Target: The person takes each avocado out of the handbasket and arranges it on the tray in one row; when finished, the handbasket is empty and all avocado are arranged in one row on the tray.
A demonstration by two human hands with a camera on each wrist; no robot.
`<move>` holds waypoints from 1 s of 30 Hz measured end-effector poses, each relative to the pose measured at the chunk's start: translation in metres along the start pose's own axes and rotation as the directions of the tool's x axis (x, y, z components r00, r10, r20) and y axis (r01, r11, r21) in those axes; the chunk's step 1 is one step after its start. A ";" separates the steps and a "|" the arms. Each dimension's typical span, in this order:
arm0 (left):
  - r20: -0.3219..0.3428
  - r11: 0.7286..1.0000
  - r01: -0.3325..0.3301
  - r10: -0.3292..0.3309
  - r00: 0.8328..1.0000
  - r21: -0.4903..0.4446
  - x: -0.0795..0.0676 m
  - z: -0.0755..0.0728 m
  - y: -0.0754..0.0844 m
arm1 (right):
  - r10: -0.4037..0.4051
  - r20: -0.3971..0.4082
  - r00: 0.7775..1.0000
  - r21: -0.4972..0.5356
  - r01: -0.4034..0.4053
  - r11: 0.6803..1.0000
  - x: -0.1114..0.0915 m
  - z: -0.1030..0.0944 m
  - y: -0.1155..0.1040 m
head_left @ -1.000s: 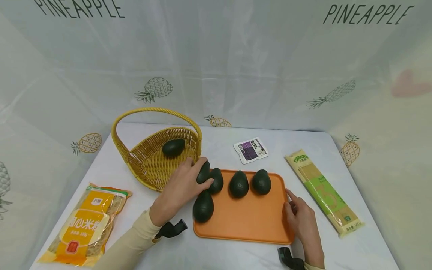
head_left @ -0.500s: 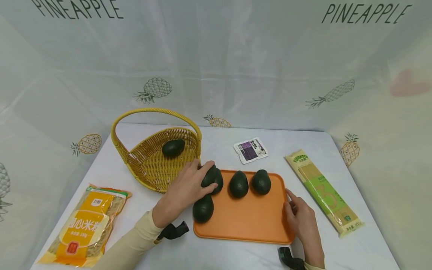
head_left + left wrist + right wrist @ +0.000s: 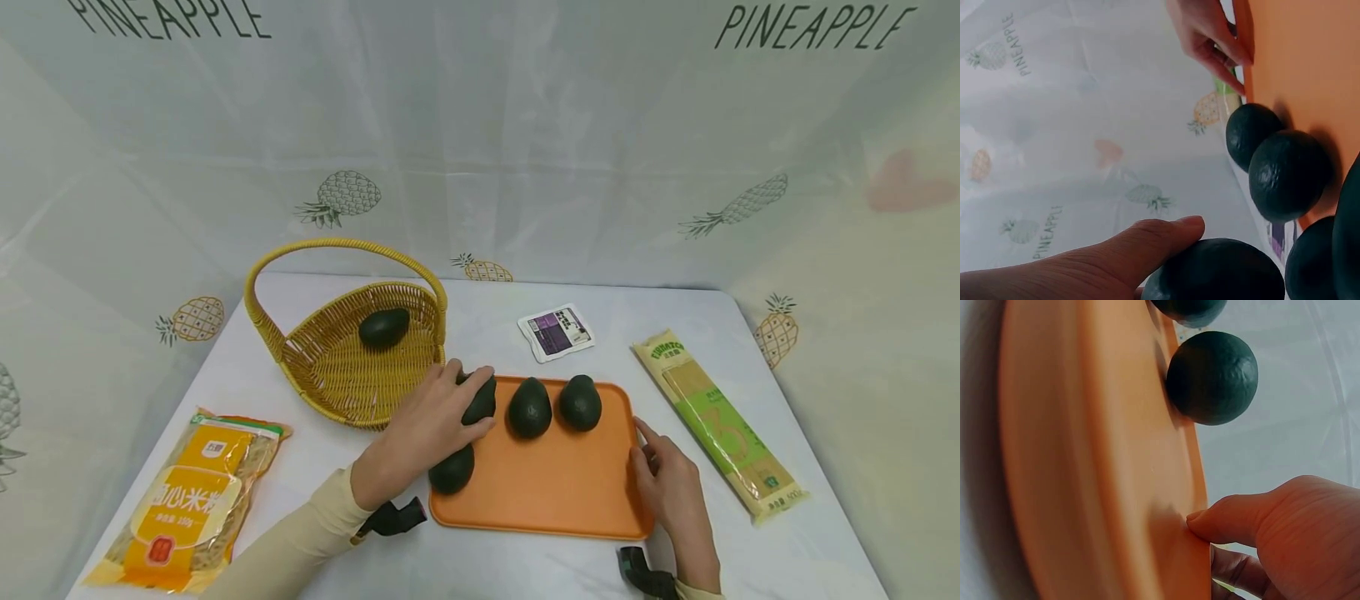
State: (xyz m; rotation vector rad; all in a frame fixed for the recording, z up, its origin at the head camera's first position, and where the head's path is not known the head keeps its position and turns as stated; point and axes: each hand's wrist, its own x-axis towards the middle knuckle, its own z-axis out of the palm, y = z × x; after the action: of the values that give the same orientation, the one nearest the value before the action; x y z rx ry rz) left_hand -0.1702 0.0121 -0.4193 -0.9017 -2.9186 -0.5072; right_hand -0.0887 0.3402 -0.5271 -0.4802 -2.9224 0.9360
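My left hand grips a dark green avocado over the left end of the orange tray, thumb along its side. Close by, another avocado is partly hidden behind the held one. A further avocado lies at the tray's left edge, half covered by the hand. Two more, a middle avocado and a right one, rest along the back of the tray. My right hand pinches the tray's right rim, its thumb on the inner side and fingers behind.
A yellow wicker basket with a tall handle stands left of the tray, one avocado inside. A yellow noodle packet lies at left, a green noodle packet at right. Behind the tray sits a small white-and-purple sachet.
My left hand has moved right with the avocado, from beside the basket to farther over the tray, covering more of the avocados there. The right hand stays on the tray rim.
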 end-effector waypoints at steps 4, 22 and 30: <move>0.021 0.999 -0.037 0.037 0.999 0.006 0.000 0.005 0.004 | 0.004 0.004 1.000 0.004 -0.004 1.000 0.000 0.000 0.000; 0.038 0.991 -0.125 0.124 0.992 0.036 -0.001 0.018 0.015 | 0.021 0.014 1.000 -0.002 -0.020 1.000 0.000 -0.001 -0.001; 0.075 0.983 -0.161 0.154 0.985 0.085 -0.001 0.026 0.019 | 0.020 0.017 1.000 -0.003 -0.020 1.000 0.000 -0.001 -0.001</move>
State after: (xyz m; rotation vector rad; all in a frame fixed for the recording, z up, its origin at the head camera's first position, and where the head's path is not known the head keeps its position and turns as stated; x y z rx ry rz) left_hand -0.1576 0.0349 -0.4385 -1.1466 -2.8694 -0.3377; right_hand -0.0891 0.3397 -0.5257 -0.5055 -2.9398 0.9429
